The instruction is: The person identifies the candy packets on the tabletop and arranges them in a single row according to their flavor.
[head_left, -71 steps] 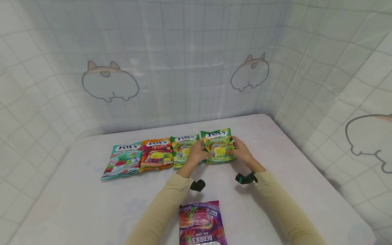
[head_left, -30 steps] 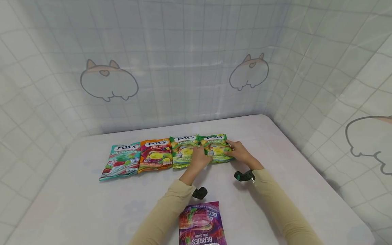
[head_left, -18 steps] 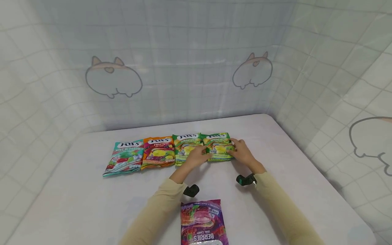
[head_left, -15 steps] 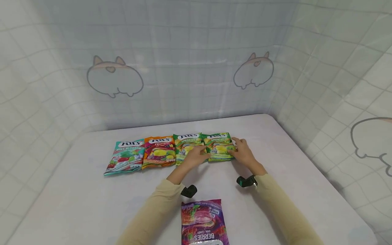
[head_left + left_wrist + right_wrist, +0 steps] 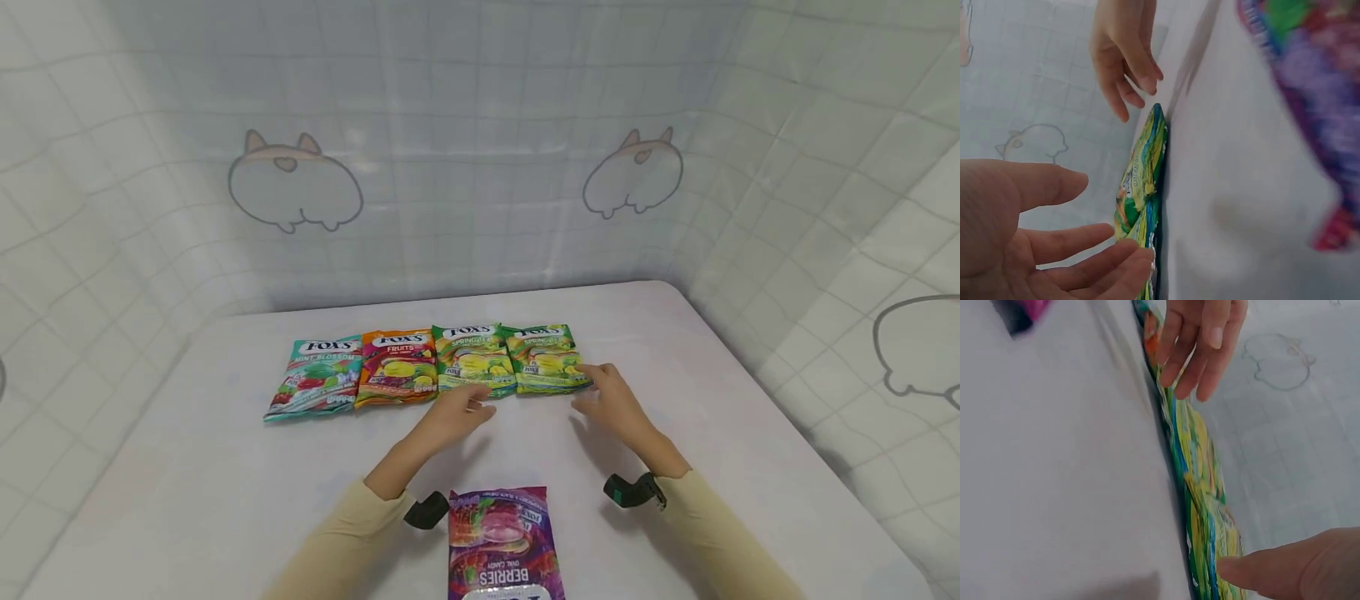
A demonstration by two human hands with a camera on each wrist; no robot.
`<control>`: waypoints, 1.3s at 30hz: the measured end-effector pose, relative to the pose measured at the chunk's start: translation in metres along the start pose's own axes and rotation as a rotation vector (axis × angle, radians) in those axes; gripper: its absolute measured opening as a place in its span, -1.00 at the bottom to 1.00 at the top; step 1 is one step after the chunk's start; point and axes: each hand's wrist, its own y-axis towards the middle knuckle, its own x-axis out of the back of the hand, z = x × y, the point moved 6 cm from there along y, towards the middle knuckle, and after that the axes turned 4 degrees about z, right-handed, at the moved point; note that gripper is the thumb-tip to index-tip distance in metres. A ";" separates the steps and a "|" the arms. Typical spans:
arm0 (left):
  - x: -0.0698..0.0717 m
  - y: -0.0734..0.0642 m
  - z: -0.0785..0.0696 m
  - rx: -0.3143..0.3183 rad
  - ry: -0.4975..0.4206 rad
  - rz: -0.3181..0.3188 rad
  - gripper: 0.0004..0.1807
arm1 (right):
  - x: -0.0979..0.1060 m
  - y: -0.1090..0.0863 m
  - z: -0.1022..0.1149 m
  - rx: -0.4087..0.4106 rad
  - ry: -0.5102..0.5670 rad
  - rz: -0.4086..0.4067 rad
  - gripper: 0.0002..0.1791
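My left hand [image 5: 447, 418] hovers with relaxed fingers in front of the left green Spring Tea candy bag [image 5: 472, 360]. Its fingers hold nothing, as the left wrist view also shows. By the lower right corner of the right green Spring Tea candy bag [image 5: 546, 358] is my right hand [image 5: 617, 408], fingers loosely extended and nothing in them. To the left lie an orange Fruits candy bag [image 5: 397, 367] and a teal Mint Blossom candy bag [image 5: 317, 379]. Nearest to me, between the forearms, a purple Berries candy bag [image 5: 504, 542] lies with its print upside down.
The four-sided white table [image 5: 202, 467] has a rounded back right corner. Pale tiled-pattern curtains [image 5: 465, 150] with dog drawings hang behind it and along the sides. A dark wrist camera [image 5: 427, 510] sits under the left forearm, another [image 5: 630, 490] under the right.
The right Spring Tea bag was set down and pressed against the left one, completing contact along the row. Both hands then let go and drew back toward me.
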 end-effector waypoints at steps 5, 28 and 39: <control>-0.002 -0.024 0.005 -0.003 0.039 0.021 -0.59 | -0.006 -0.030 0.010 0.021 0.016 0.082 -0.43; -0.025 -0.112 0.040 0.032 0.085 0.048 -0.71 | -0.045 -0.115 0.040 0.202 0.083 0.301 -0.48; -0.031 -0.115 0.040 0.075 -0.055 0.115 -0.62 | -0.052 -0.121 0.047 0.199 0.168 0.318 -0.49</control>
